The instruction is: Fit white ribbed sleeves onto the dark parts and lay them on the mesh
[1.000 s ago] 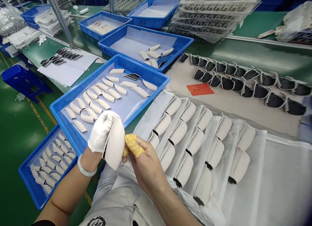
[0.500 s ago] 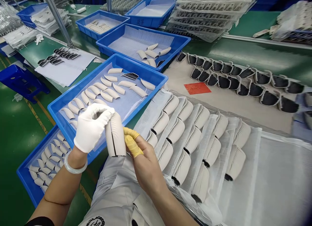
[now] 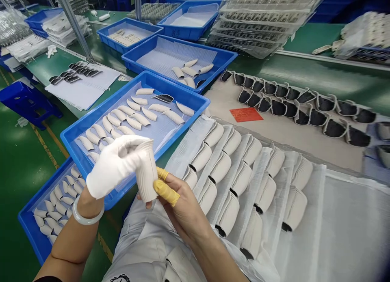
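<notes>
Grip closed on both sides: gloved left hand (image 3: 117,166) and finger-cotted right hand (image 3: 179,203) hold upright ribbed cream shell (image 3: 146,172) beside blue tray (image 3: 103,102).

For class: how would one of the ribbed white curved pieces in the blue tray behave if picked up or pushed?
A ribbed white piece is probably stiff moulded plastic: the one at the gloved left hand holds its curve. It seems light, since fingers alone support it. Its curve suggests it might rock in the blue tray when pushed.

Factory assembly line, blue trays (image 3: 102,102)
</notes>
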Demonstrator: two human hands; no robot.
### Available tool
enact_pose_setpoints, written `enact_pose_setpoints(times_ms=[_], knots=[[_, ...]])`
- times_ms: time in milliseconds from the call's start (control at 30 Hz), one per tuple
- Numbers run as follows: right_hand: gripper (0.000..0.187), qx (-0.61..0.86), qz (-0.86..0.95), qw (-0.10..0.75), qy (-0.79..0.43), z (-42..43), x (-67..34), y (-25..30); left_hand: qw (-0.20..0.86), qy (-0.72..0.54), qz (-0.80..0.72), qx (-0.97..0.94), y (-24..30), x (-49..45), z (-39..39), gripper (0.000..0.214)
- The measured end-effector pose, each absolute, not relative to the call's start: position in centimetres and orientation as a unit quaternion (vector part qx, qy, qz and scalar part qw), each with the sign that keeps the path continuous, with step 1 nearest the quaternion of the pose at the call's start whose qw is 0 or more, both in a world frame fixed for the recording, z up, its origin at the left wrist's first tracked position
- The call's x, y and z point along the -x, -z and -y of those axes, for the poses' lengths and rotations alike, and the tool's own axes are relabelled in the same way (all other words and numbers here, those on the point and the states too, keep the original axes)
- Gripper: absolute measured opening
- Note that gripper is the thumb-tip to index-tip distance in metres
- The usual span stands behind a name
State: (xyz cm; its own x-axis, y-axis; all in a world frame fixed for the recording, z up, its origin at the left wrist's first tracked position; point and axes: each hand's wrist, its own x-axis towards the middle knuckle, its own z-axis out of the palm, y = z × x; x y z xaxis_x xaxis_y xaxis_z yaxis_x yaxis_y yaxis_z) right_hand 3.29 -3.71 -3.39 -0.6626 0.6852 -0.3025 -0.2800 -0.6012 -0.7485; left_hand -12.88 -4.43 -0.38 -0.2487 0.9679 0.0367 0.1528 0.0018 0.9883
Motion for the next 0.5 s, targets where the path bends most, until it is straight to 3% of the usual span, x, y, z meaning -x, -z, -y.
enact_pose_setpoints(times_ms=[100,233,500], knots=[[0.035,0.298,0.34,0.294,-0.842,3.62,-3.37,3.42,0.38,-0.482,-0.597,-0.517,0.44,12.55,4.96,0.059],[0.029,0.288,0.34,0.293,-0.846,3.82,-3.34,3.5,0.361,-0.543,-0.589,-0.477,0.4,12.19,5.29,0.013],[0.031,0.223,0.279,0.282,-0.89,4.39,-3.11,3.47,0.438,-0.582,-0.571,-0.378,0.71,12.35,5.03,0.024]])
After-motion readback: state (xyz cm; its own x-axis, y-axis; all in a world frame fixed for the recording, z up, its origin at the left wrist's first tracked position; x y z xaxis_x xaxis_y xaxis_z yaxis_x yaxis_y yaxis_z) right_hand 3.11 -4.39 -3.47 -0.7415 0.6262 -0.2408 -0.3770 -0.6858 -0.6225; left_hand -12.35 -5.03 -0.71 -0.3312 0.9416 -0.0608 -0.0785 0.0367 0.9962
